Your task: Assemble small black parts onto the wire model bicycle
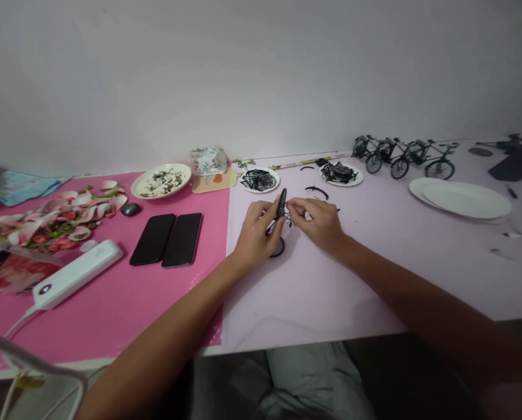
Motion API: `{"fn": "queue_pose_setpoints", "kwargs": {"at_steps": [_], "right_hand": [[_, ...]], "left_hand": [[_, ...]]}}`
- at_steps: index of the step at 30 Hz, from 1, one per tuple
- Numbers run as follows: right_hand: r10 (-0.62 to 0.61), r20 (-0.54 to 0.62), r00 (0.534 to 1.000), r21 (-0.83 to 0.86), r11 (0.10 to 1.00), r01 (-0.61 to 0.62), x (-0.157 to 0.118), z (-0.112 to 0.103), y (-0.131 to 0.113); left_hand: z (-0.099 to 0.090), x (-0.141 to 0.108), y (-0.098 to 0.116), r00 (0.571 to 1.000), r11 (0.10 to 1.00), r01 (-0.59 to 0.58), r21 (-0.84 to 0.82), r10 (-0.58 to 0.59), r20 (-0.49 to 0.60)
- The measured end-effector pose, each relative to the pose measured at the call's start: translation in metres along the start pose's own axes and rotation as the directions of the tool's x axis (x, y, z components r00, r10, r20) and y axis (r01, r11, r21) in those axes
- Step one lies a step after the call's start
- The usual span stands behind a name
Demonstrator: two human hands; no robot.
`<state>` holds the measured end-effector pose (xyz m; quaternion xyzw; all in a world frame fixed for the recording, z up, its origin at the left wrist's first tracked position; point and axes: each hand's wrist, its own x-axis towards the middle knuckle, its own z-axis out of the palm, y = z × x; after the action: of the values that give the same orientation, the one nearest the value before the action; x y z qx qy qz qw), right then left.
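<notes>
My left hand [258,230] is closed around a small black model bicycle [281,204], held above the light pink table cover. One of its wheels stands edge-on above my fingers, and a second wheel [279,248] shows below my hand. The fingertips of my right hand [316,220] pinch at the side of this model, by its thin frame rods; what exactly lies between them is too small to make out. Just beyond my right hand lies a curved black strip [317,190]. Two white plates hold black plastic parts: wheels and frames [259,179] on one, mixed pieces [337,172] on the other.
Several finished model bicycles [401,156] stand at the back right, near stacked white plates [466,199]. Two black phones [168,240], a white power strip [79,274], a dark mouse [130,209] and a bowl [162,181] occupy the bright pink left side.
</notes>
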<state>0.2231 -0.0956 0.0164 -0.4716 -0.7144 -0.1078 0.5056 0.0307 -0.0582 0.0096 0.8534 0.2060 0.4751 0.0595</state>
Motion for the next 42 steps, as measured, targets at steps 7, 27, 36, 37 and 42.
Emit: {"fn": "queue_pose_setpoints", "kwargs": {"at_steps": [7, 27, 36, 37, 42], "right_hand": [[0.504, 0.194, 0.842, 0.434, 0.726, -0.534, -0.002, 0.008, -0.017], [0.076, -0.006, 0.997, 0.041, 0.996, -0.076, -0.001, 0.002, -0.002], [0.559, 0.227, 0.797, 0.485, 0.645, -0.59, 0.0, 0.005, -0.021], [0.562, 0.224, 0.796, 0.489, 0.642, -0.591, 0.0, 0.005, -0.021], [0.409, 0.031, 0.912, 0.343, 0.852, -0.394, -0.005, 0.008, -0.014]], "left_hand": [[0.002, -0.003, -0.014, 0.997, 0.994, -0.074, 0.077, 0.072, 0.026], [0.0, 0.0, -0.01, 0.993, 0.986, -0.118, 0.121, 0.115, 0.037], [0.001, 0.0, -0.014, 0.989, 0.982, -0.146, 0.118, 0.146, 0.004], [0.001, 0.001, -0.013, 0.99, 0.982, -0.139, 0.126, 0.14, 0.002], [0.003, 0.0, -0.009, 0.998, 0.985, -0.06, 0.162, 0.064, -0.019]]}}
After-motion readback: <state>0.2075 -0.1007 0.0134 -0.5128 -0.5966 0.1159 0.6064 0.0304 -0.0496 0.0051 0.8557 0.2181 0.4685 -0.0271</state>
